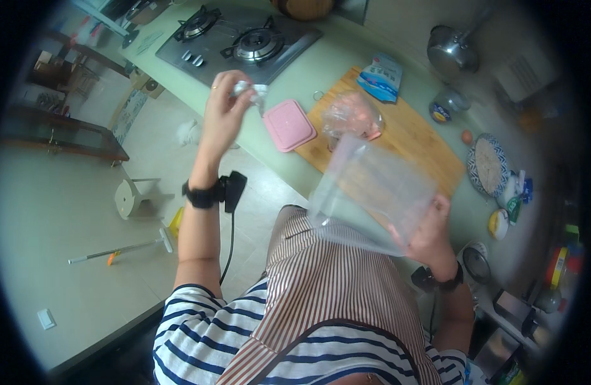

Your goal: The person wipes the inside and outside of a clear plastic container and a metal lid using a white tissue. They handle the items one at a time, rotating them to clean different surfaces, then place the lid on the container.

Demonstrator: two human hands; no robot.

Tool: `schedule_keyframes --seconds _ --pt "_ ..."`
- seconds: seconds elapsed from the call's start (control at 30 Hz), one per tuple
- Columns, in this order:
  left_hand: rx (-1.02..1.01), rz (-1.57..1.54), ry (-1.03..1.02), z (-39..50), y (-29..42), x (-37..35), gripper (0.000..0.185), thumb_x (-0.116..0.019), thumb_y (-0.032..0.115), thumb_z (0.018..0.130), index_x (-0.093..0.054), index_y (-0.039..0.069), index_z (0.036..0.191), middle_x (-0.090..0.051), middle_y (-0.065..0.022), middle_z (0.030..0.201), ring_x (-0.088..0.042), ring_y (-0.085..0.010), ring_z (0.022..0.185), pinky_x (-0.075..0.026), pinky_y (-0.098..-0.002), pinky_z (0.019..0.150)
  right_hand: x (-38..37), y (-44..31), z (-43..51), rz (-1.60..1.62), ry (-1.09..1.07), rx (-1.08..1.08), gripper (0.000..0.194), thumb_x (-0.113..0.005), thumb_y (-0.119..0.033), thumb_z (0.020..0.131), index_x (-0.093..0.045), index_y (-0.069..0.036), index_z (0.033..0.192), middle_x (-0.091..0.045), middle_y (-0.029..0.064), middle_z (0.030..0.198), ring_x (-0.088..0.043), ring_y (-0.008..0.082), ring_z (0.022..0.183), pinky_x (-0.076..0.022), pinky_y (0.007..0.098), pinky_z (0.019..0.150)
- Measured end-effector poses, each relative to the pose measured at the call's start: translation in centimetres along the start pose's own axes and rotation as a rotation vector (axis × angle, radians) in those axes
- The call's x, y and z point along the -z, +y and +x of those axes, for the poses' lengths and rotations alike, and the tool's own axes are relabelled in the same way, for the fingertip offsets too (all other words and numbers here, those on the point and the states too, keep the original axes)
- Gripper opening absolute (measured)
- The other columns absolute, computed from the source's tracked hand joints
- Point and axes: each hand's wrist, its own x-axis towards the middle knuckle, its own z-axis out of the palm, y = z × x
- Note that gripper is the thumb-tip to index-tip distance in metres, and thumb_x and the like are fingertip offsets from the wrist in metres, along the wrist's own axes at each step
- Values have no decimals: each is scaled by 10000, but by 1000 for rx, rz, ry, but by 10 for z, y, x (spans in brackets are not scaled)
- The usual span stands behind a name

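My left hand (226, 103) is raised near the front edge of the gas hob, pinching a small crumpled whitish piece (257, 94), perhaps film or tissue. In my right hand (432, 233) is a translucent plastic container (372, 187), tilted and blurred, held above the counter edge and my striped apron. Behind it, on the wooden cutting board (420, 149), lies a clear plastic bag (353, 115) with pink food inside. A pink square lid (289, 126) rests on the counter beside the board's left edge. The container hides part of the board.
A blue pouch (381, 79) lies on the board's far corner. The gas hob (242, 41) is at the upper left. Along the right stand a glass jar (449, 103), an egg (467, 136) and a patterned bowl (488, 164) of pale grainy food. A stool (127, 198) stands on the floor.
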Motion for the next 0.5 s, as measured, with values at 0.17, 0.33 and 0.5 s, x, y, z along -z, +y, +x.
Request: schedule_keyframes --seconds 0.17,0.33,0.5 --pt "464 194 -97 -53 -126 -8 243 -557 -4 860 -586 51 1095 -697 -134 882 -675 -219 749 -520 -350 701 -20 -2 2 599 1 -490 130 -701 -115 807 -615 -19 788 -591 54 707 -572 227 819 -439 389 812" --pt "186 592 -151 -110 -132 -73 433 -616 21 727 -619 53 1159 -597 -199 1164 -609 -309 924 -518 -411 799 -38 -17 17 1181 107 -994 166 -589 -116 933 -598 -14 803 -577 22 681 -549 118 663 -431 255 657" --pt "-111 798 -228 -101 -132 -79 517 -707 94 748 -597 91 1254 -627 -159 1118 -601 -323 870 -517 -421 755 -51 -16 36 1190 82 -965 267 -548 -168 970 -581 -24 749 -574 14 675 -542 97 640 -415 242 629"
